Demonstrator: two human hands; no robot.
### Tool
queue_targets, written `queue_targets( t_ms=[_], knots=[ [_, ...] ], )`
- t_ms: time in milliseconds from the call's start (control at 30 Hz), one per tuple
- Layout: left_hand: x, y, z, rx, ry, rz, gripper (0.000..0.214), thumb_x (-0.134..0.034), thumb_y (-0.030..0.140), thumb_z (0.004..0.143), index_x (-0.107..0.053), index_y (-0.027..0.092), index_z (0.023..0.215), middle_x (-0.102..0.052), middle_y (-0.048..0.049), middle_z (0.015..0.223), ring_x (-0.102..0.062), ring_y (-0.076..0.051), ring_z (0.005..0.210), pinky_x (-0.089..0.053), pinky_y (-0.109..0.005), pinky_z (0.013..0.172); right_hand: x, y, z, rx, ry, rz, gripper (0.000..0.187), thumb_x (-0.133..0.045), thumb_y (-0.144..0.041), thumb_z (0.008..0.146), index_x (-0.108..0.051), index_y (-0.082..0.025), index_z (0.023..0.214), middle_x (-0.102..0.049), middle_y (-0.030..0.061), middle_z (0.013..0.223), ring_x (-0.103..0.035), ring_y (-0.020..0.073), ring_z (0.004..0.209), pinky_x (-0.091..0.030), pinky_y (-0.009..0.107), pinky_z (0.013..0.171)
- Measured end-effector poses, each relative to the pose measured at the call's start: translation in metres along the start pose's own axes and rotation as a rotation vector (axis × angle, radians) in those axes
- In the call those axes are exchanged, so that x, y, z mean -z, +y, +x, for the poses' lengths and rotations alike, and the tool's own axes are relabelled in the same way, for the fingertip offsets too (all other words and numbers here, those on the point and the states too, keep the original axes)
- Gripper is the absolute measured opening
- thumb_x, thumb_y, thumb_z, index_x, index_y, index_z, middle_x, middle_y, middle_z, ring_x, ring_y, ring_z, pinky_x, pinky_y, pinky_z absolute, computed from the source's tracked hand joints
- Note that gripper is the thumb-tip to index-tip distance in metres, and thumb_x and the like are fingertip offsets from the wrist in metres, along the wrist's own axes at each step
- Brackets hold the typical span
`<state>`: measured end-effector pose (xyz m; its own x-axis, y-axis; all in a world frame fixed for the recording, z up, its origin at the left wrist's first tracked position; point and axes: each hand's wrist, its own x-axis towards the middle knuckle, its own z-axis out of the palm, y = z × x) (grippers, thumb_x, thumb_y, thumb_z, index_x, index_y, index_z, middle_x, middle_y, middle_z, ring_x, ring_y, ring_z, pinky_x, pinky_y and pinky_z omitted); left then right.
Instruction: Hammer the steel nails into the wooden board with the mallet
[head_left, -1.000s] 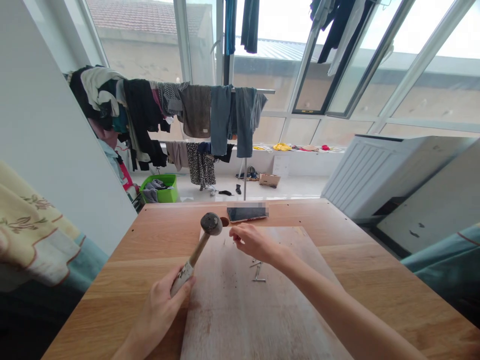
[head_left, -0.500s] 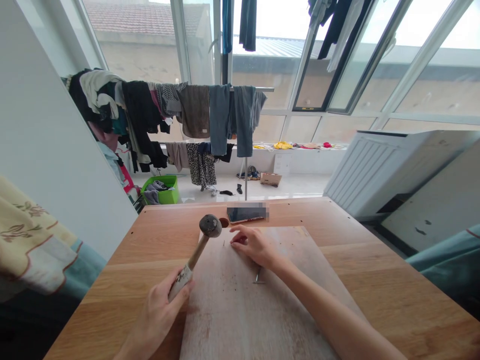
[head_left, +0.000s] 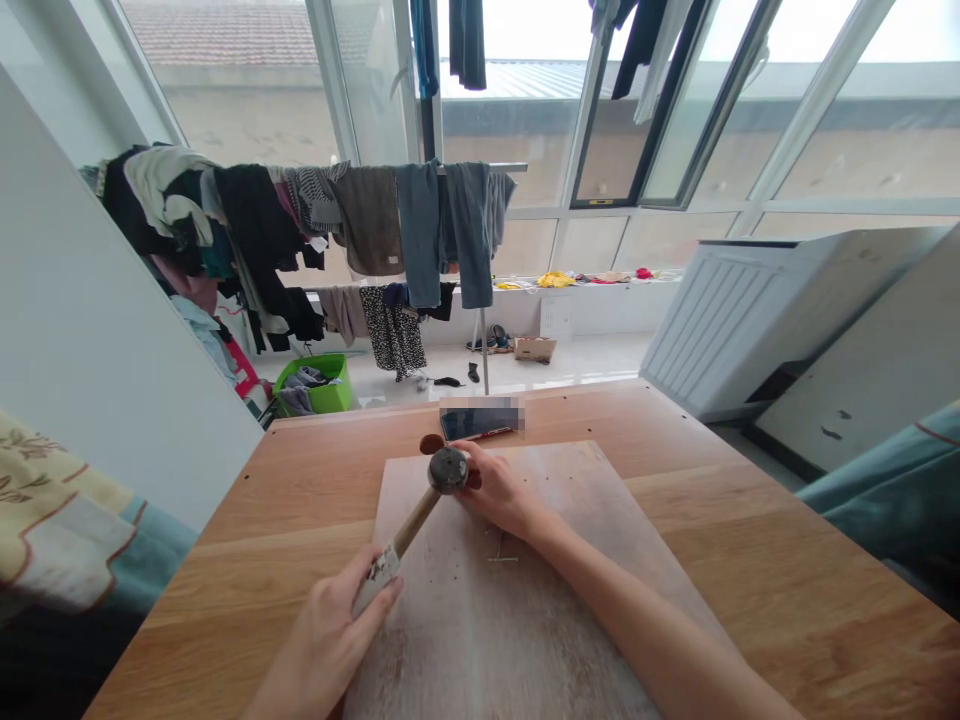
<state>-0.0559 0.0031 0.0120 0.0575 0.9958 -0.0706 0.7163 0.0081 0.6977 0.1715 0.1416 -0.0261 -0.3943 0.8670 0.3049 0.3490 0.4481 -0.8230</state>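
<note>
My left hand (head_left: 337,630) is wrapped round the pale-coated grip of a hammer (head_left: 412,525) with a wooden handle and a round dark head. The head is over the far left part of a worn wooden board (head_left: 465,640). Right behind it, my right hand (head_left: 499,490) has its fingers bent together low at the board. The hammer head covers its fingertips, so whatever they hold is hidden. Nearer me, beside my right wrist, loose nails (head_left: 502,558) lie on the board. Small dark holes dot its surface.
The board lies on a wooden table (head_left: 247,540). Beyond it are a phone (head_left: 480,424) and a round brown hole or disc (head_left: 432,444). Behind the table stand a laundry rack with clothes (head_left: 367,220), a green basket (head_left: 330,385) and a white appliance (head_left: 705,320) at right.
The hammer head has moved right and down, to just in front of my right fingertips. A thin upright nail seen left of those fingers is now hidden. The whole view has shifted slightly.
</note>
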Motion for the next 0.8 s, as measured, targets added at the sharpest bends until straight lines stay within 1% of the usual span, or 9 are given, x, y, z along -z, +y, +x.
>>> queue_targets(
  t_ms=[100, 200, 267, 333, 433, 500, 600, 700, 800],
  knots=[
    [-0.002, -0.002, 0.001, 0.0, 0.029, 0.011, 0.041, -0.051, 0.054, 0.09, -0.07, 0.02, 0.102, -0.077, -0.0035, 0.089, -0.072, -0.026, 0.086, -0.053, -0.025, 0.075, -0.002, 0.001, 0.0, 0.01, -0.005, -0.004, 0.052, -0.066, -0.006, 0.077, -0.057, -0.02, 0.126, -0.077, 0.0044, 0.098, -0.071, 0.0195, 0.083, -0.054, 0.028, 0.075],
    [-0.003, -0.004, 0.004, -0.004, 0.024, 0.009, 0.041, -0.052, 0.054, 0.089, -0.07, 0.02, 0.104, -0.077, -0.003, 0.088, -0.072, -0.025, 0.085, -0.053, -0.024, 0.075, -0.002, 0.001, 0.002, 0.017, -0.022, -0.013, 0.054, -0.064, -0.004, 0.077, -0.055, -0.021, 0.127, -0.077, 0.0032, 0.095, -0.071, 0.0187, 0.081, -0.055, 0.028, 0.074],
    [-0.003, -0.007, 0.005, -0.007, 0.022, -0.006, 0.042, -0.052, 0.055, 0.09, -0.07, 0.019, 0.103, -0.076, -0.0022, 0.085, -0.072, -0.024, 0.081, -0.053, -0.024, 0.074, 0.002, 0.001, 0.003, 0.023, -0.036, -0.025, 0.054, -0.064, -0.005, 0.077, -0.054, -0.02, 0.129, -0.076, 0.0034, 0.094, -0.07, 0.0177, 0.08, -0.055, 0.028, 0.074],
    [-0.004, -0.011, 0.004, -0.009, 0.042, -0.038, 0.044, -0.051, 0.057, 0.09, -0.069, 0.019, 0.1, -0.075, -0.002, 0.083, -0.071, -0.023, 0.08, -0.054, -0.023, 0.072, 0.013, -0.001, 0.002, 0.029, -0.036, -0.05, 0.053, -0.065, -0.009, 0.08, -0.051, -0.019, 0.13, -0.075, 0.0052, 0.098, -0.069, 0.0173, 0.082, -0.055, 0.03, 0.076],
    [-0.006, -0.019, -0.001, -0.022, 0.091, -0.095, 0.046, -0.053, 0.061, 0.089, -0.069, 0.019, 0.098, -0.074, -0.0023, 0.084, -0.071, -0.023, 0.081, -0.054, -0.022, 0.071, 0.041, -0.008, -0.002, 0.051, -0.066, -0.118, 0.036, -0.061, -0.013, 0.086, -0.057, -0.019, 0.121, -0.071, 0.0058, 0.099, -0.066, 0.0169, 0.084, -0.054, 0.03, 0.076],
    [-0.008, -0.024, -0.005, -0.03, 0.112, -0.117, 0.046, -0.054, 0.061, 0.088, -0.069, 0.019, 0.099, -0.074, -0.0021, 0.084, -0.07, -0.022, 0.081, -0.054, -0.022, 0.07, 0.059, -0.017, -0.007, 0.077, -0.143, -0.172, 0.027, -0.061, -0.008, 0.083, -0.065, -0.02, 0.107, -0.07, 0.0043, 0.094, -0.064, 0.017, 0.083, -0.052, 0.03, 0.075],
    [-0.009, -0.028, -0.007, -0.029, 0.11, -0.136, 0.045, -0.055, 0.06, 0.088, -0.069, 0.019, 0.1, -0.073, -0.001, 0.082, -0.07, -0.021, 0.076, -0.054, -0.021, 0.068, 0.074, -0.032, -0.012, 0.186, -0.369, -0.427, 0.027, -0.062, 0.001, 0.077, -0.07, -0.019, 0.093, -0.07, 0.0059, 0.095, -0.063, 0.0191, 0.088, -0.047, 0.029, 0.077],
    [-0.008, -0.027, -0.007, -0.035, 0.116, -0.142, 0.045, -0.056, 0.06, 0.088, -0.069, 0.019, 0.1, -0.073, -0.0012, 0.082, -0.07, -0.021, 0.077, -0.054, -0.021, 0.068, 0.069, -0.044, -0.011, 0.314, -0.569, -0.665, 0.019, -0.06, 0.0, 0.081, -0.069, -0.017, 0.08, -0.069, 0.0079, 0.087, -0.06, 0.0197, 0.083, -0.043, 0.029, 0.07],
    [-0.006, -0.025, -0.006, -0.029, 0.125, -0.15, 0.047, -0.056, 0.061, 0.087, -0.07, 0.018, 0.099, -0.072, -0.0019, 0.081, -0.07, -0.021, 0.077, -0.055, -0.021, 0.067, 0.057, -0.049, -0.006, 0.352, -0.612, -0.695, 0.019, -0.061, -0.001, 0.083, -0.066, -0.016, 0.073, -0.067, 0.0077, 0.076, -0.056, 0.0198, 0.076, -0.039, 0.03, 0.067]
  ],
)
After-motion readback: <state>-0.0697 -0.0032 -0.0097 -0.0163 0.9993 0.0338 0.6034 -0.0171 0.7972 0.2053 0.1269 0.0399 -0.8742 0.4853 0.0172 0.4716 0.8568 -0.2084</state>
